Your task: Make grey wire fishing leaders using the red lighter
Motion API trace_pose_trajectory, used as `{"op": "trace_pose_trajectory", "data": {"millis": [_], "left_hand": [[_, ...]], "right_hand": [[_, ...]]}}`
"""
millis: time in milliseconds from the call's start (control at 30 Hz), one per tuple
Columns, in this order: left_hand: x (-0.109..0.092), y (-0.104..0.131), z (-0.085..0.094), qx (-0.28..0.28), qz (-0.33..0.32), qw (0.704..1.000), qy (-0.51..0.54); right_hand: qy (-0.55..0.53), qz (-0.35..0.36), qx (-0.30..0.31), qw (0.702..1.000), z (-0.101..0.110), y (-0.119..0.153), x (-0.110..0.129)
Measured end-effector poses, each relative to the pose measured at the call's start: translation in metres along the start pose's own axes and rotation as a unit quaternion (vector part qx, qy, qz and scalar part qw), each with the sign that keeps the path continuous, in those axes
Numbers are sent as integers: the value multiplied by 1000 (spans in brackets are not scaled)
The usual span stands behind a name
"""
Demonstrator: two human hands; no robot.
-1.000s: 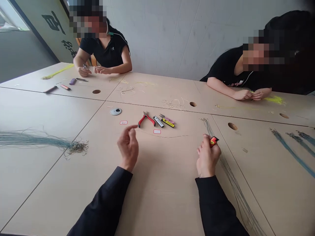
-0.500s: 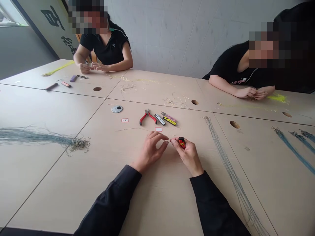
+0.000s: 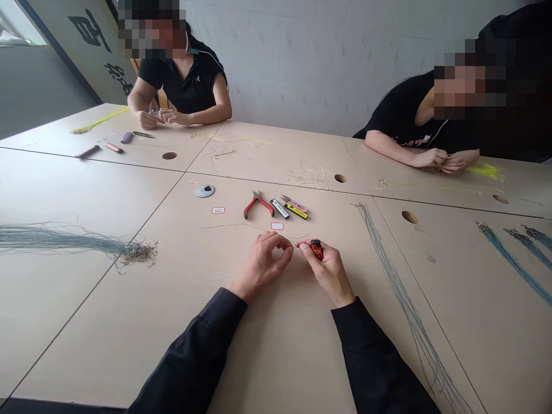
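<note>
My right hand (image 3: 330, 267) is closed round a red and black lighter (image 3: 317, 249), with thumb and index finger pinched at its left. My left hand (image 3: 268, 259) meets it, thumb and fingertip pinched on the end of a thin cord (image 3: 241, 224) that runs out behind the hands over the table. The tiny piece between the fingertips is too small to make out. Just beyond the hands lie red-handled pliers (image 3: 259, 205), a white lighter (image 3: 280, 209), a yellow lighter (image 3: 296, 211), small pink snips (image 3: 295, 203) and a red-edged label (image 3: 277, 226).
A bundle of blue-grey cords (image 3: 86, 244) lies at the left, another (image 3: 394, 287) right of my right arm, and more blue bundles (image 3: 513, 267) at the far right. Two people sit across the table (image 3: 181, 322). A metal disc (image 3: 204, 191) and table holes (image 3: 409, 217) lie beyond.
My left thumb and index finger have closed together near my right fingertips. The view has shifted slightly; the lighter stays in my right hand.
</note>
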State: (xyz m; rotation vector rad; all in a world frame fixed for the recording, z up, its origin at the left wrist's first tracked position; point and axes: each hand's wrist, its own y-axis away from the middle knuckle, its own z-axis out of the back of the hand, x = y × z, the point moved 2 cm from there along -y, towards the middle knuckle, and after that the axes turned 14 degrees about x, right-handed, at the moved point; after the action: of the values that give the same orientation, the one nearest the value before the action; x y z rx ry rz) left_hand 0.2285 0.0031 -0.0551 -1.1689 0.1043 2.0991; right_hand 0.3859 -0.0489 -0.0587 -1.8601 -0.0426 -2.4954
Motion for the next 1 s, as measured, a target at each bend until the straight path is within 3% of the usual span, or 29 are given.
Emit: {"op": "trace_pose_trajectory", "data": {"millis": [667,1000], "left_hand": [[-4,-1,2,32,16,998,42],[2,-1,-2,58,-6,997,42]], "right_hand": [[21,-27,33,999,-4,0,0],[70,-22,58,996,-6,-1,-1]]}}
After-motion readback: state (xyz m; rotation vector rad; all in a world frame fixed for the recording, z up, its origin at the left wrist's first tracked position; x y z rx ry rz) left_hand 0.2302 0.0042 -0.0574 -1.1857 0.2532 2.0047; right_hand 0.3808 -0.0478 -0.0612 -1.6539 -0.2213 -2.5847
